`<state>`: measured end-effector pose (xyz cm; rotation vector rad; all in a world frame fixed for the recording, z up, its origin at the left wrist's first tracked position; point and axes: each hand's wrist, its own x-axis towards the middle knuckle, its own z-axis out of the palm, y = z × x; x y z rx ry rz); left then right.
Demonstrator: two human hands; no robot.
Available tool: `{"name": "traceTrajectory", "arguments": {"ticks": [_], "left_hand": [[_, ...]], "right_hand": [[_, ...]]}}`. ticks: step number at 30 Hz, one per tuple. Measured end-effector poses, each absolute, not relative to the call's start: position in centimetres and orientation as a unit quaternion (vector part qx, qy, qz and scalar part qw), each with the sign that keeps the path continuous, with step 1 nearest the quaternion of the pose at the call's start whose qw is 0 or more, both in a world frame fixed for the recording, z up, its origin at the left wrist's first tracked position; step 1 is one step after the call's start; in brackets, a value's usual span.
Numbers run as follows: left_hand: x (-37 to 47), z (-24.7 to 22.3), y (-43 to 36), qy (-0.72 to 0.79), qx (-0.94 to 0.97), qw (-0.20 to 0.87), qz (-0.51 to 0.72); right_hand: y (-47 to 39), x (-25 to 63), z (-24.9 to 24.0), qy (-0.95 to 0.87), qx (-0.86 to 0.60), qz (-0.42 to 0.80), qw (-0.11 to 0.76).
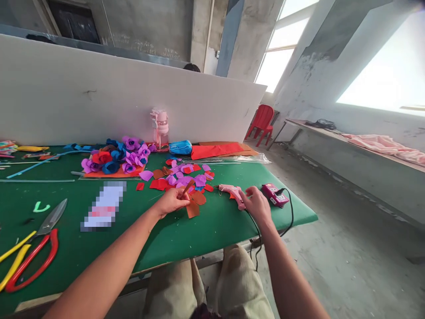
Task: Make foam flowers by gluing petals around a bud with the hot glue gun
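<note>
My left hand (171, 202) pinches a narrow brown petal piece (188, 188), its fingers closed. Right by those fingers lie more brown petals (193, 209) on the green tabletop. My right hand (257, 204) is at the grip of a pink glue gun (232, 193), fingers loosely curved and apart rather than wrapped round it. The glue gun lies on its side, nozzle pointing left, with a black cable running off the table's front edge. Behind both hands spreads a loose pile of purple, red, brown and blue petals (181, 179).
Finished flowers (116, 155) in purple, blue and red are heaped at the back left. Large scissors (43, 239) lie at the front left. A magenta power socket (275, 195) sits near the right edge. A pink bottle (160, 127) stands against the white board (126, 97).
</note>
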<state>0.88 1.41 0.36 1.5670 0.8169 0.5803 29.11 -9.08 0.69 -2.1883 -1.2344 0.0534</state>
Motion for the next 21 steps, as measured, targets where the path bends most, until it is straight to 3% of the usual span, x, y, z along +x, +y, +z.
{"name": "traceTrajectory", "arguments": {"ticks": [4,10,12,17,21], "left_hand": [[1.2,-0.7,1.9,0.356,0.723,0.521,0.281],[1.2,-1.2,2.1,0.371,0.722,0.515,0.276],[1.2,-1.3,2.1,0.373,0.719,0.516,0.278],[1.4,-1.4,2.2,0.386,0.726,0.501,0.269],[1.6,-1.6,2.3,0.386,0.723,0.5,0.28]], "right_hand": [[-9.0,32.0,-0.7,-0.501,-0.837,0.107,0.195],[-6.5,31.5,0.1,-0.541,-0.819,0.14,0.134],[-6.9,31.0,0.7,-0.523,-0.809,0.2,0.18],[-10.7,28.8,2.4,-0.407,-0.648,0.454,0.456],[-12.6,26.8,3.6,-0.389,-0.569,0.556,0.464]]}}
